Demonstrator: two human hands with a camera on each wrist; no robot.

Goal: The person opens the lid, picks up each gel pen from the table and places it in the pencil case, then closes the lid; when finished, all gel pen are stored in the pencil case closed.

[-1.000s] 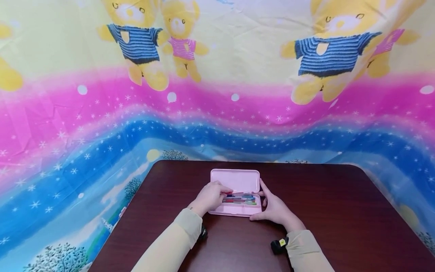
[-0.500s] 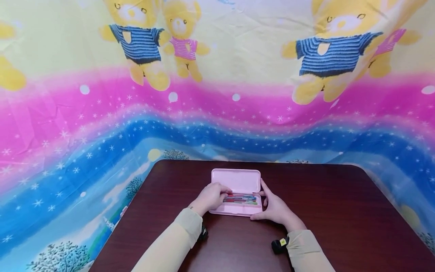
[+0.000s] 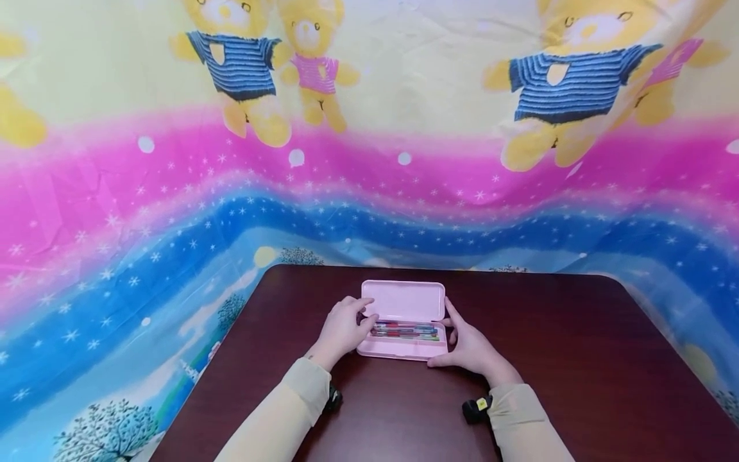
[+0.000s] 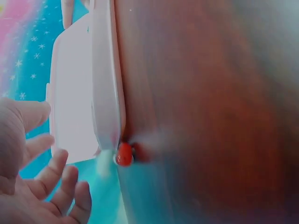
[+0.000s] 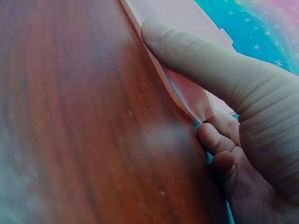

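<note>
A pink pencil case (image 3: 392,348) lies on the table with its lid (image 3: 403,300) raised at the back. Several slim pens (image 3: 404,330) in mixed colours lie in its rear compartment. My right hand (image 3: 470,346) grips the case's right end, thumb along the front and fingers at the side and back. Beside the left end is my left hand (image 3: 344,326), its fingers spread and holding nothing in the left wrist view. There, a small red rounded thing (image 4: 124,154) shows by the case's left end; its kind is unclear.
A dark brown table (image 3: 548,346) spreads around the case. Behind it hangs a curtain (image 3: 404,192) printed with bears and snowflakes. Small black wrist devices (image 3: 476,409) sit below the sleeves.
My left hand has drawn back from over the pens towards the left end, and its fingers have loosened. More of the pens now shows. The right hand keeps its hold.
</note>
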